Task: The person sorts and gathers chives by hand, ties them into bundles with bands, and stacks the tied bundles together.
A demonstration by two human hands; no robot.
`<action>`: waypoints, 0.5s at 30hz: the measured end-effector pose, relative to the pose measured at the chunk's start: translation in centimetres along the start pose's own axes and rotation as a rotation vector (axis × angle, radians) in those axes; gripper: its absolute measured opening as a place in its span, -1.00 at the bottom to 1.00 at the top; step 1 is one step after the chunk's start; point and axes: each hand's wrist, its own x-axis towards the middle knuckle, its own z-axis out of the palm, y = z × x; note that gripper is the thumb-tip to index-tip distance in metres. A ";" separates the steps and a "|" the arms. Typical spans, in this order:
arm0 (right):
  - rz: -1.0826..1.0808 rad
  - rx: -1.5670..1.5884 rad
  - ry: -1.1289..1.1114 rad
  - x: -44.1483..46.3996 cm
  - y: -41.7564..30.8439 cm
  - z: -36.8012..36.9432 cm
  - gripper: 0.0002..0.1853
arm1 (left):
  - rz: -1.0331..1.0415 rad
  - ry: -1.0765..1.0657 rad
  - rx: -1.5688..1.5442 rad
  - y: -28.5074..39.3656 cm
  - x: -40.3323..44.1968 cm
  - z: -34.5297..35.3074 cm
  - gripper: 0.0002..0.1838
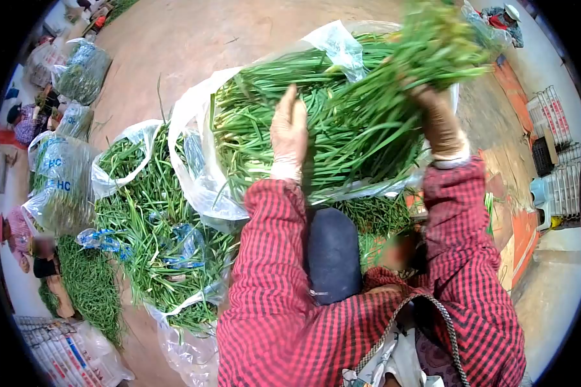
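My right hand (435, 115) is closed around a bunch of long green leafy stalks (429, 48), raised at the upper right. The bunch is smeared by motion, and the hand's fingertips are partly hidden by the leaves. My left hand (290, 132) holds nothing; its fingers point up and away, with the thumb apart. It is over a large open plastic bag (193, 129) full of the same kind of stalks (252, 116), which lie mostly sideways. Whether the left hand touches them I cannot tell.
Left of the bag, another open bag (124, 184) holds loose greens and blue-printed plastic. Wrapped bundles (61, 184) and a pile of greens (90, 284) lie further left, near other people. Stacked crates (563, 187) line the right wall. My knee (334, 255) is close to the large bag.
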 end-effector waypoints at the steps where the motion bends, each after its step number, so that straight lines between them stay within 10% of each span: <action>1: -0.011 -0.022 0.105 0.2 0.2 -4.0 -0.53 | 0.066 -0.055 0.297 -2.2 -1.0 -0.2 -0.58; 6: -0.332 0.313 0.358 -2.9 -11.4 -13.1 -0.67 | 0.195 -0.156 0.629 -2.3 -0.7 0.6 -0.52; 8: -0.799 -0.363 0.472 -6.1 -14.0 -16.6 -0.59 | 0.102 -0.158 0.512 -2.3 -0.3 0.3 -0.56; 11: -0.681 -0.291 0.522 -12.4 -18.9 -18.1 -0.56 | -0.331 -0.003 -0.311 -0.2 1.2 -0.8 -0.58; 15: -0.251 -0.039 0.638 -15.9 -18.4 -16.8 -0.55 | -0.235 -0.138 -0.376 14.8 -1.5 1.5 -0.22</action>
